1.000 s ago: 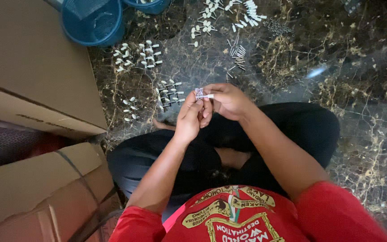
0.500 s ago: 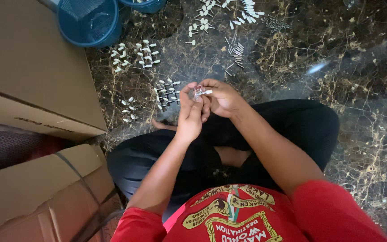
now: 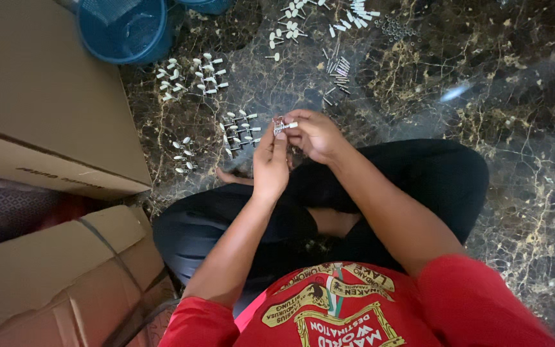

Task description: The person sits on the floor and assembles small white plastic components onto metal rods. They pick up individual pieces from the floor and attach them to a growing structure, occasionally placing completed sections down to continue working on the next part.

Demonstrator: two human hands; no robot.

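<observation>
Nearest the camera, a red printed shirt [image 3: 354, 315] and crossed legs in black trousers [image 3: 419, 186] are seen, the person being seated on a dark marbled floor [image 3: 521, 128]. Above the lap, the two hands are brought together: the left hand [image 3: 271, 164] is held upright with its fingertips pinched on a small metal-and-white part [image 3: 284, 125], and the right hand [image 3: 316, 135] is curled against it from about three o'clock, its fingers closed on the same part. How the part is built cannot be told at this size. The step in hand is judged to be the joining or fitting of one small piece at the fingertips. A steady pinch and fine alignment would be called for by the next move, since the piece is small and easily dropped onto the patterned floor. Just beyond the hands, at about ten o'clock, a cluster of small white-capped pieces [image 3: 242, 128] is laid out in rows, with further clusters [image 3: 203, 74] farther off at eleven o'clock. At twelve to one o'clock, a bundle of thin metal pins [image 3: 338, 67] is lying. Cardboard boxes [image 3: 40, 109] are stacked at nine o'clock. Farthest off, at eleven o'clock, a blue plastic basket [image 3: 123, 29] is standing.
</observation>
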